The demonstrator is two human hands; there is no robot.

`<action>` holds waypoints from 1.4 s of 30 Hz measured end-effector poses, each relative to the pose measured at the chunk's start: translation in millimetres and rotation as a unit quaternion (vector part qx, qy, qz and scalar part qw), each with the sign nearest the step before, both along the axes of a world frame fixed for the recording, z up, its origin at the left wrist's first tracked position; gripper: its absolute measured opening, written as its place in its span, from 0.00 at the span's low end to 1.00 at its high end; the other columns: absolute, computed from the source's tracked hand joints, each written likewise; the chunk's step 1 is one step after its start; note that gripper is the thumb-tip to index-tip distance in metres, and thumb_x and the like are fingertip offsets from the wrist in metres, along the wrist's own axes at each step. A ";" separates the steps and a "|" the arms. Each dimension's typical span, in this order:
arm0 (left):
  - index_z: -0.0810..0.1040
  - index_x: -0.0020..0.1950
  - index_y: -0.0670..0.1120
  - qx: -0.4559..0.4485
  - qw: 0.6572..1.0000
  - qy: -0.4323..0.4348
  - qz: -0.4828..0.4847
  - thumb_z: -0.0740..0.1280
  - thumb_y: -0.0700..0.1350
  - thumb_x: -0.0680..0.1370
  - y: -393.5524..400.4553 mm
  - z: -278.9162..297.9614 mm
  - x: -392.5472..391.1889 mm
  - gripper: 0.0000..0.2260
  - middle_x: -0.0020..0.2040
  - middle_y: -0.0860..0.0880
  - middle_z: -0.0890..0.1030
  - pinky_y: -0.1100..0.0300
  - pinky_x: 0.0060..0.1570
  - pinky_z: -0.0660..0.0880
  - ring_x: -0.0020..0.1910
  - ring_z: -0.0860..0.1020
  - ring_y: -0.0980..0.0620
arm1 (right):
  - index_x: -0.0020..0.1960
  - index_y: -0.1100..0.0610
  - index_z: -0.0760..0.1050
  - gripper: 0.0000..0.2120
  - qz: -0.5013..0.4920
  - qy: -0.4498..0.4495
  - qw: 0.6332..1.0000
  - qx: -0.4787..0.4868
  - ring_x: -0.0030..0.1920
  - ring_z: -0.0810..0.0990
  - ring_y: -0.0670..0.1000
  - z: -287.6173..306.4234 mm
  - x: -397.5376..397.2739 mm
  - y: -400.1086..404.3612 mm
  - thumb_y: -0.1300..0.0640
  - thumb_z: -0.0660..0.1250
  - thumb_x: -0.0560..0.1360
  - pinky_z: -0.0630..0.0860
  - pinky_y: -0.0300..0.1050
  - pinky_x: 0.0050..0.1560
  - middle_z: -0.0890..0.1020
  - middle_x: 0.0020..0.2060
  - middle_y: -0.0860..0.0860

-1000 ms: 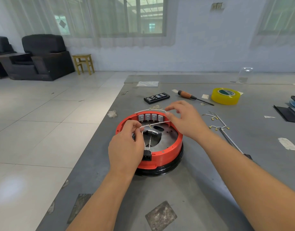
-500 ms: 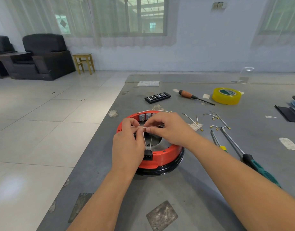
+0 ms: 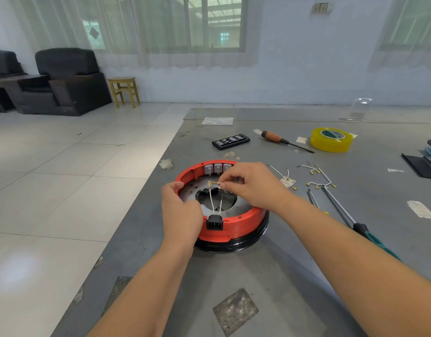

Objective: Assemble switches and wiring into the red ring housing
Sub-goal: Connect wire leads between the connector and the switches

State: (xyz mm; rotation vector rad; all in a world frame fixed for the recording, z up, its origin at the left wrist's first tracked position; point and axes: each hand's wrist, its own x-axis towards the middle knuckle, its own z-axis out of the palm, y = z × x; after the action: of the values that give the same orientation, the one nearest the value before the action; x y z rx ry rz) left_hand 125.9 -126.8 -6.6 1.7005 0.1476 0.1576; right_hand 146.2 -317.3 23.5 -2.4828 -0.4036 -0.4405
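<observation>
While both forearms are reaching in from the near edge of the grey table (image 3: 294,276), the red ring housing (image 3: 243,221) is sitting on a black base (image 3: 236,245) toward the table's left side, its black plug socket (image 3: 214,223) facing the person in the near wall. The left hand (image 3: 181,215) is resting against the housing's near-left side, fingers curled, with the thumb hooking over the red rim; whether the fingertips are pinching anything cannot be told. Two thin white wires (image 3: 212,199) are rising from behind the socket over the dark opening in the metal floor. The right hand (image 3: 252,184) is hovering above the housing's middle, thumb and forefinger pinching a white wire end that is carrying a small brass ring terminal (image 3: 210,183). Grey switches (image 3: 218,168) are standing in a row inside the far wall, the rightmost partly hidden by the right hand. Just right of the housing, loose wires with brass terminals (image 3: 314,177) are lying on the table, and two long screwdrivers (image 3: 341,210) are lying beside the right forearm. Farther back are lying a black bit case (image 3: 231,141), a wooden-handled screwdriver (image 3: 282,141) and a yellow tape roll (image 3: 331,139).
</observation>
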 end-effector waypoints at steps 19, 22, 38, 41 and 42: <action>0.72 0.70 0.56 -0.033 0.992 0.048 -0.114 0.65 0.35 0.69 37.2 12.9 47.9 0.31 0.49 0.48 0.81 0.55 0.39 0.71 0.41 0.76 0.50 | 0.49 0.41 0.82 0.07 -0.067 0.000 0.983 -0.170 0.52 0.81 0.50 38.1 -7.1 11.6 0.45 0.65 0.79 0.79 0.49 0.49 0.84 0.48 0.44; 0.67 0.78 0.54 0.033 0.996 0.060 -0.065 0.69 0.53 0.74 38.8 0.2 39.8 0.32 0.64 0.49 0.80 0.51 0.61 0.75 0.60 0.79 0.50 | 0.52 0.42 0.81 0.09 -0.085 -0.053 0.974 -0.206 0.53 0.80 0.52 30.7 -4.6 16.0 0.45 0.63 0.80 0.74 0.46 0.44 0.81 0.50 0.44; 0.78 0.35 0.56 -0.019 0.999 -0.031 -0.020 0.64 0.53 0.72 28.7 -12.2 23.0 0.07 0.32 0.58 0.75 0.51 0.43 0.71 0.39 0.75 0.49 | 0.51 0.51 0.84 0.05 0.081 -0.027 0.990 -0.110 0.48 0.78 0.47 9.8 -18.9 41.0 0.54 0.68 0.80 0.76 0.51 0.53 0.81 0.46 0.47; 0.78 0.35 0.56 -0.041 0.997 -0.058 -0.023 0.66 0.49 0.77 25.8 -12.5 20.9 0.11 0.30 0.59 0.74 0.61 0.37 0.71 0.32 0.73 0.58 | 0.52 0.52 0.83 0.05 0.093 -0.030 0.988 -0.123 0.48 0.79 0.49 13.4 -16.8 45.1 0.55 0.68 0.80 0.76 0.52 0.53 0.81 0.45 0.48; 0.79 0.35 0.56 -0.045 0.997 -0.066 -0.024 0.66 0.47 0.78 24.7 -13.3 20.0 0.12 0.30 0.60 0.74 0.65 0.34 0.71 0.30 0.72 0.60 | 0.53 0.52 0.84 0.06 0.097 -0.030 0.987 -0.127 0.48 0.79 0.50 13.7 -15.9 46.1 0.54 0.68 0.80 0.75 0.51 0.54 0.81 0.45 0.48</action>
State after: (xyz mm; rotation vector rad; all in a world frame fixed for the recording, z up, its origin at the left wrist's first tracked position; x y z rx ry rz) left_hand 145.9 -102.1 -19.9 1.5978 0.0156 0.2237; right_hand 130.4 -271.2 37.3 -2.6440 -0.7620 -0.4055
